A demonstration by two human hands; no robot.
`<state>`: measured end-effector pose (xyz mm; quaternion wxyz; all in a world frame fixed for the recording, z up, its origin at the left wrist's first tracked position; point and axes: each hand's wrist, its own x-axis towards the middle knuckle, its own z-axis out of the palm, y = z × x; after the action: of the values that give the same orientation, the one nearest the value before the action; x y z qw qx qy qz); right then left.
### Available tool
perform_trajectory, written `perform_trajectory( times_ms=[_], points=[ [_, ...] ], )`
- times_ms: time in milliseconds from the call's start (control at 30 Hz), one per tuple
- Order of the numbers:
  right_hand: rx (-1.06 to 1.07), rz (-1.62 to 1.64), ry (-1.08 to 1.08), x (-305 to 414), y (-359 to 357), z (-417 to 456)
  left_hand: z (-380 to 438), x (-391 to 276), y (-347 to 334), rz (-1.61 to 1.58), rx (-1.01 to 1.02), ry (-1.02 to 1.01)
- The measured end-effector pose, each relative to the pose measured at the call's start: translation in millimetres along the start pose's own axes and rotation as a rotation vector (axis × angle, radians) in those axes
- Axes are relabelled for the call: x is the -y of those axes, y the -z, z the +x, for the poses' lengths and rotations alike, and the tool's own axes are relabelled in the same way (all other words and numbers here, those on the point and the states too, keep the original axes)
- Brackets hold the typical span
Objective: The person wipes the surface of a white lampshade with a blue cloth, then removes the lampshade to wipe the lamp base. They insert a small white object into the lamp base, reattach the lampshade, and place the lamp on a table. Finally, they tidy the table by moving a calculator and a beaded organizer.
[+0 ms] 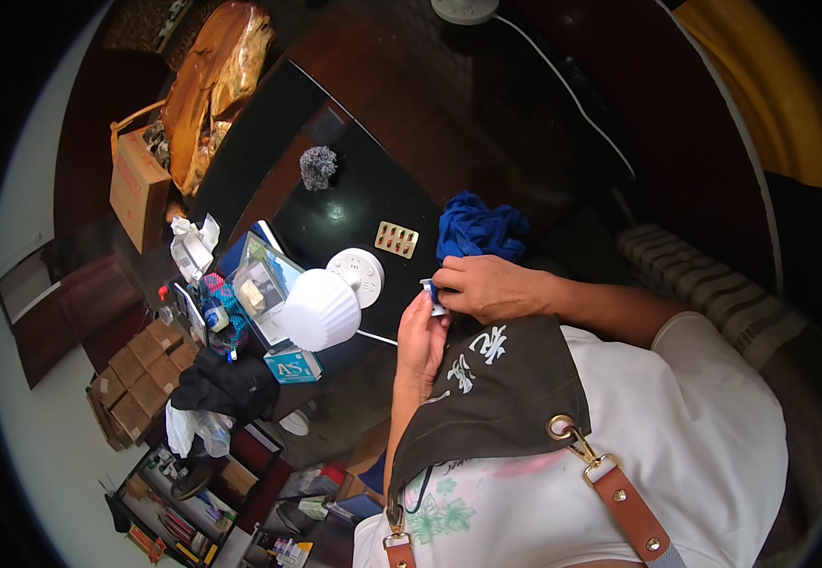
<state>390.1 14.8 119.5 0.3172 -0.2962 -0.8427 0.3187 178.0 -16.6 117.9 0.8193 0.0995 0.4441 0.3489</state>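
Note:
My left hand (421, 341) pinches a small white object (439, 310) with a shiny silvery end between thumb and fingers. My right hand (499, 287) meets it from the other side, fingertips curled onto a blue part at the same spot. Whether that blue belongs to the object or to cloth, I cannot tell. Just beyond my right hand, a crumpled blue cloth (482, 226) lies on the dark table (361, 177), against my knuckles. A blister pack of red and dark capsules (396, 240) lies flat beside the cloth.
A white lamp with a ribbed shade (322, 310) stands on a round socket base (357, 273) left of my hands. Nearby are a clear-lidded box (262, 284), a teal box (293, 366) and a small grey plant (318, 168). A white cable (574, 92) crosses the far right.

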Motion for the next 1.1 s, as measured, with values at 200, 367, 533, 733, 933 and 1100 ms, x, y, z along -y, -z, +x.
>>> perform_trajectory(
  times_ms=[200, 367, 533, 733, 933, 1100],
  points=[
    [-0.009, -0.074, -0.133, 4.2, -10.2, -4.1, 2.6, 3.5, -19.6, 0.071, -0.087, -0.061],
    [0.118, 0.079, -0.149, -3.4, 1.6, -3.5, -1.5, 6.5, 0.3, 0.053, -0.109, 0.032],
    [-0.101, 0.327, -0.359, -9.7, -14.7, -7.5, 4.2, 6.4, -1.3, 0.017, -0.032, 0.029],
    [-0.006, 0.360, -0.535, -2.1, -26.3, -11.8, 1.1, 16.4, 16.5, 0.105, -0.045, 0.050],
    [-0.071, 0.301, -0.459, 3.9, -35.6, -15.9, -2.8, 17.9, 19.5, 0.074, -0.074, 0.029],
    [-0.040, 0.323, -0.270, -4.0, -29.4, -18.6, -6.7, 21.3, 21.3, -0.052, -0.035, 0.134]
  ],
)
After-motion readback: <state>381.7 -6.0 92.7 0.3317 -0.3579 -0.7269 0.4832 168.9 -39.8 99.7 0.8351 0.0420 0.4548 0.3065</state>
